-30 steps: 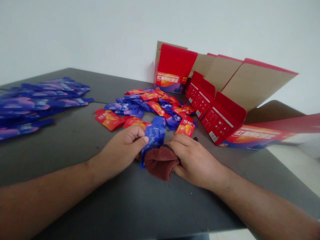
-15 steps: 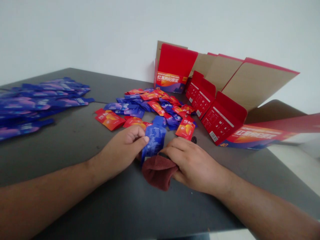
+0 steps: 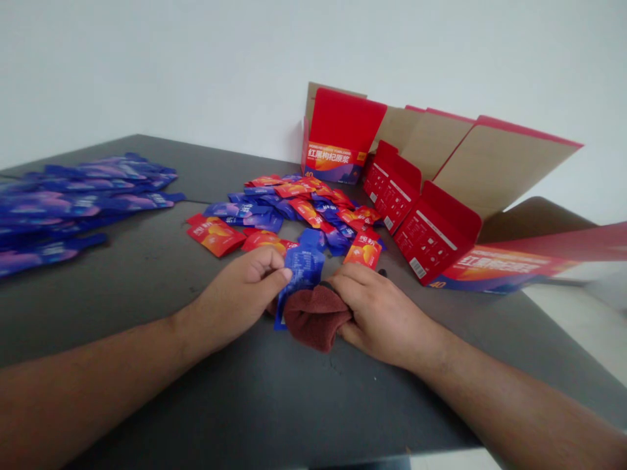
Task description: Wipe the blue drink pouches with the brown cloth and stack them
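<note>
My left hand (image 3: 257, 277) is closed, its thumb and fingers pinching the left edge of a blue sachet (image 3: 304, 264) with pale printing facing me. A folded brown cloth (image 3: 316, 316) is gripped in my right hand (image 3: 369, 303) and lies over the lower part of that sachet. The fingertips of my right hand are partly hidden by the cloth. Just beyond both hands is a heap of red and blue sachets (image 3: 298, 202), with a red sachet (image 3: 215, 234) at its left edge and another red sachet (image 3: 363, 249) close to my right knuckles.
Long blue sachets (image 3: 88, 189) are piled at the left of the dark table (image 3: 161, 405). Behind the heap stands an open red box (image 3: 337, 130). More open red boxes (image 3: 435, 228) line the right side, flaps raised. A pale wall (image 3: 196, 65) rises behind the table.
The brown cloth in my right hand has moved slightly upward and right over the blue sachet, uncovering its bottom corner. My left hand keeps its pinch in nearly the same place.
</note>
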The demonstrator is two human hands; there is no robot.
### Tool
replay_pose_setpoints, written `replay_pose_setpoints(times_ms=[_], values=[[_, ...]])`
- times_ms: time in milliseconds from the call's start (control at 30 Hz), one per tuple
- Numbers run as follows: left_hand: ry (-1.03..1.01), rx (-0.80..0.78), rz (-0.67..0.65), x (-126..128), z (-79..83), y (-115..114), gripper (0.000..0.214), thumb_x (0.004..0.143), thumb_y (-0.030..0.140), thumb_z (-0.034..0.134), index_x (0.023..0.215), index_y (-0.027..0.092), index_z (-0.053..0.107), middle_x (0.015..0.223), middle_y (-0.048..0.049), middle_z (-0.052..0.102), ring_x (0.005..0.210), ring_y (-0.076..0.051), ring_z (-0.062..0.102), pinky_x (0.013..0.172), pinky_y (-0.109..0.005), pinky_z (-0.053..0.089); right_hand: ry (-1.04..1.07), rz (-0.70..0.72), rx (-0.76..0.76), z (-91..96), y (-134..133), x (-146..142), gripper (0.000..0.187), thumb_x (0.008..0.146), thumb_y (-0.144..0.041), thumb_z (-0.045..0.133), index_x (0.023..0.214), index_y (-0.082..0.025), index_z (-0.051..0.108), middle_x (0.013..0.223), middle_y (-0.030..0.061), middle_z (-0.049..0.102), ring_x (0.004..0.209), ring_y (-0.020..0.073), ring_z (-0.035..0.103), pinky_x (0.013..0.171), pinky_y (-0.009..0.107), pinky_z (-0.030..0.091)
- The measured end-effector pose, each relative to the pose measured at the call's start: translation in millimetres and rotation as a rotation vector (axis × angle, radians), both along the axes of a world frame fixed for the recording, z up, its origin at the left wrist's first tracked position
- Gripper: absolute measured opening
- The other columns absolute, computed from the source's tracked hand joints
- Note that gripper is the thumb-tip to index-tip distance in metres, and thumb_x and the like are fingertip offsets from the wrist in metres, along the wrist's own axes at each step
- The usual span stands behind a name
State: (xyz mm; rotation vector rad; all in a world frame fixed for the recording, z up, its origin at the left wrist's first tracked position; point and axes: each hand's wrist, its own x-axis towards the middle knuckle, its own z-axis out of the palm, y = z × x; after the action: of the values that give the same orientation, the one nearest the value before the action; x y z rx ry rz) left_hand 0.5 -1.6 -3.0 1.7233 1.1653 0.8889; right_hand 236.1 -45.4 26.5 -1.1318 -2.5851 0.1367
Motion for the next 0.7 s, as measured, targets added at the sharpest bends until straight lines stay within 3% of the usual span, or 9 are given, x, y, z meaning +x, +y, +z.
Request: replay_pose_setpoints(times_ms=[133, 267, 433, 600, 700], values=[[0.023, 0.034, 0.008, 0.5, 1.9, -0.9, 0.027, 0.094, 0.035, 0.058, 0.073, 0.021, 0.053, 0.062, 0.0042, 0.056, 0.055, -0.012, 0.052, 0.053, -0.025, 0.041, -0.018, 0.067, -0.012, -1.0, -1.4, -0.9, 0.026, 0.092, -0.02, 0.067, 0.117, -0.017, 0.066, 0.104, 0.0077, 0.066, 0.097, 0.0242, 0.061, 0.084, 0.036, 0.051], [0.027, 0.005, 0.018, 0.1, 1.8, -1.3, 0.026, 0.095, 0.038, 0.058, 0.075, 0.021, 0.053, 0.061, 0.0047, 0.056, 0.053, -0.012, 0.052, 0.052, -0.025, 0.041, 0.025, -0.019, 0.023, -0.9, -0.4, 0.1, 0.022, 0.088, -0.014, 0.065, 0.11, -0.016, 0.065, 0.104, 0.0091, 0.065, 0.096, 0.0241, 0.06, 0.083, 0.037, 0.051], [0.02, 0.022, 0.002, 0.1, 1.1, -0.9, 0.027, 0.094, 0.038, 0.058, 0.074, 0.021, 0.053, 0.06, 0.0049, 0.054, 0.053, -0.012, 0.05, 0.052, -0.025, 0.04, -0.024, 0.093, -0.027, -0.2, -0.7, 0.2, 0.026, 0.092, -0.021, 0.067, 0.118, -0.018, 0.066, 0.105, 0.0077, 0.067, 0.098, 0.024, 0.061, 0.084, 0.036, 0.052], [0.039, 0.009, 0.019, 0.8, 2.1, -1.0, 0.026, 0.094, 0.039, 0.058, 0.076, 0.021, 0.053, 0.061, 0.0043, 0.056, 0.053, -0.013, 0.052, 0.053, -0.026, 0.042, 0.017, -0.022, 0.015, -1.0, 1.3, 2.2, 0.022, 0.087, -0.015, 0.066, 0.109, -0.016, 0.064, 0.105, 0.0092, 0.066, 0.098, 0.0246, 0.061, 0.085, 0.037, 0.052], [0.041, 0.013, 0.015, 0.9, 3.0, -1.3, 0.026, 0.093, 0.038, 0.058, 0.075, 0.021, 0.052, 0.061, 0.0046, 0.055, 0.053, -0.012, 0.051, 0.053, -0.026, 0.041, -0.003, 0.039, -0.013, -0.9, 1.4, 2.1, 0.023, 0.089, -0.016, 0.066, 0.112, -0.017, 0.065, 0.105, 0.0083, 0.067, 0.098, 0.0242, 0.061, 0.084, 0.037, 0.051]])
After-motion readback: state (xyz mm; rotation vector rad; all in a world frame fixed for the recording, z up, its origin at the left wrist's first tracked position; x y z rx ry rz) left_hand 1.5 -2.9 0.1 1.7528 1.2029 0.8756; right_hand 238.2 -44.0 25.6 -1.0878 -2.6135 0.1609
